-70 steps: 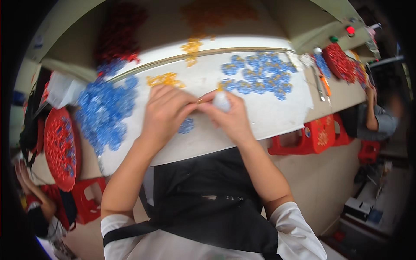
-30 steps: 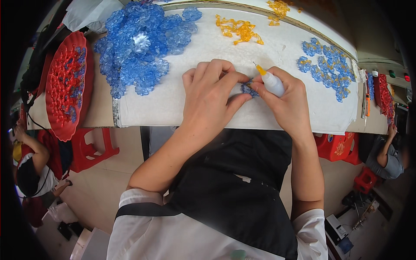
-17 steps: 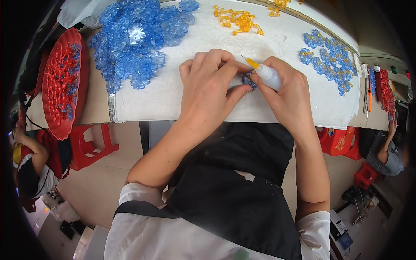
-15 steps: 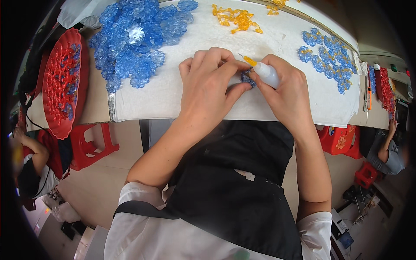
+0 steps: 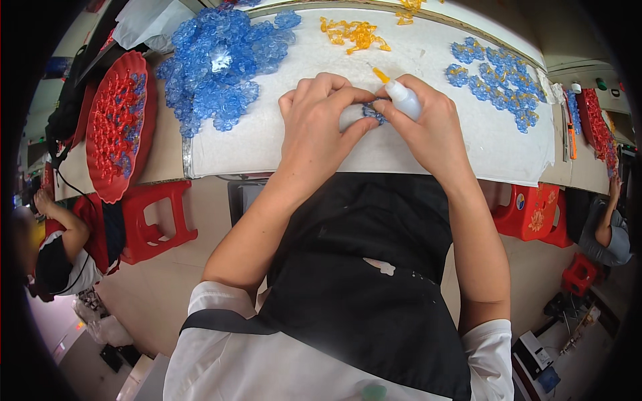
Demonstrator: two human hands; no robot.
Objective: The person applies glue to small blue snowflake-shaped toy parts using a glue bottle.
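My left hand (image 5: 315, 120) is closed, its thumb and fingertips pinching a small clear-blue flower-shaped plastic piece (image 5: 372, 113) just above the white table covering. My right hand (image 5: 431, 127) wraps round a small white squeeze bottle (image 5: 405, 101), whose yellow tip with a thin needle points up and to the left, away from the piece. The right thumb and fingertips come up against the blue piece from the other side, partly hiding it. Left of my hands lies a big heap of blue flower pieces (image 5: 221, 87). Beyond them are loose yellow pieces (image 5: 354, 35).
Blue flowers with yellow centres (image 5: 498, 83) lie spread at the right. A red scalloped tray (image 5: 148, 123) of red and blue pieces stands at the left. An orange-handled tool (image 5: 572, 139) lies near the right edge. Red stools (image 5: 160, 220) and other people are beside the table.
The whole view has shifted slightly. My fingers have turned the blue piece a little, and the right thumb now reaches further over it. The bottle stays in my right hand.
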